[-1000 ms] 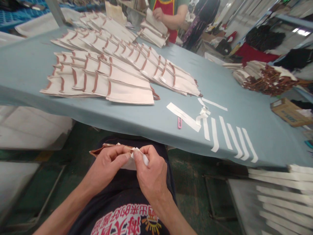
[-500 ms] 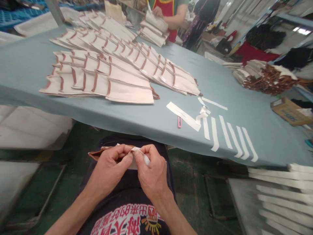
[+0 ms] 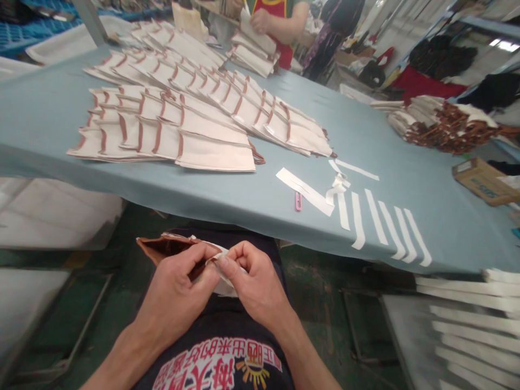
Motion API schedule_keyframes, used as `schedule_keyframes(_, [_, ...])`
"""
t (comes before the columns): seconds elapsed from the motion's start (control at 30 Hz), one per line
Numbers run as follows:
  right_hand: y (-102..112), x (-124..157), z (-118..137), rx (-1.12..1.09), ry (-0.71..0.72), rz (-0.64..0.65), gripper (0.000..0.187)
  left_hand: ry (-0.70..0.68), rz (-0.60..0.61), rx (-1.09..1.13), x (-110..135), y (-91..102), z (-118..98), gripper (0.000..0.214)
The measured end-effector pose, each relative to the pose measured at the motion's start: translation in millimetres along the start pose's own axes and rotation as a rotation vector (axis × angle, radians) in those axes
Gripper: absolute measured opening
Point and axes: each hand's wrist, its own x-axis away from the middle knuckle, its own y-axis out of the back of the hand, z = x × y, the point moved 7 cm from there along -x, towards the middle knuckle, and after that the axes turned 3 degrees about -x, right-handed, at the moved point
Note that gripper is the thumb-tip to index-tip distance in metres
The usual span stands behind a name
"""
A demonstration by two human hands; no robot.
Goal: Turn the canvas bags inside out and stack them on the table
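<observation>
Over my lap, my left hand (image 3: 173, 295) and my right hand (image 3: 254, 284) meet with fingertips pinched together on a small white fabric piece (image 3: 225, 284). A brown strap or trim (image 3: 164, 246) sticks out to the left from under my left fingers. Both hands are closed on the piece, below the front edge of the blue-grey table (image 3: 244, 200). On the table just ahead lie several white tape strips (image 3: 376, 222) and a small pink clip (image 3: 298, 201).
Rows of cream bags with brown trim (image 3: 182, 130) are fanned across the table. Another person in a red apron (image 3: 276, 21) handles bags at the far end. A heap of bags (image 3: 439, 127) and a cardboard box (image 3: 481, 181) sit right; white strips (image 3: 467, 319) lie lower right.
My hands have shifted slightly left and lower while staying pinched on the piece. The brown trim now shows more to the left. The far person has lifted a bag.
</observation>
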Motion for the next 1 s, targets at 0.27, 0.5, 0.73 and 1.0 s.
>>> schedule_keyframes(0.27, [-8.6, -2.2, 3.1, -0.174, -0.031, 0.199, 0.044, -0.028, -0.037, 0.097, 0.2, 9.9, -19.5, 0.025])
schedule_keyframes(0.5, [-7.1, 0.8, 8.1, -0.226, 0.052, 0.24, 0.04, 0.001, -0.017, 0.146, -1.1, 8.5, -22.4, 0.025])
schedule_keyframes(0.73, [-1.9, -1.6, 10.9, -0.213, 0.097, 0.06, 0.028, -0.141, -0.119, -0.104, 5.8, 3.5, -36.7, 0.027])
schedule_keyframes(1.0, [-7.4, -8.8, -3.3, -0.288, -0.002, 0.009, 0.028, 0.03, 0.004, 0.035, -11.2, -2.8, -18.4, 0.026])
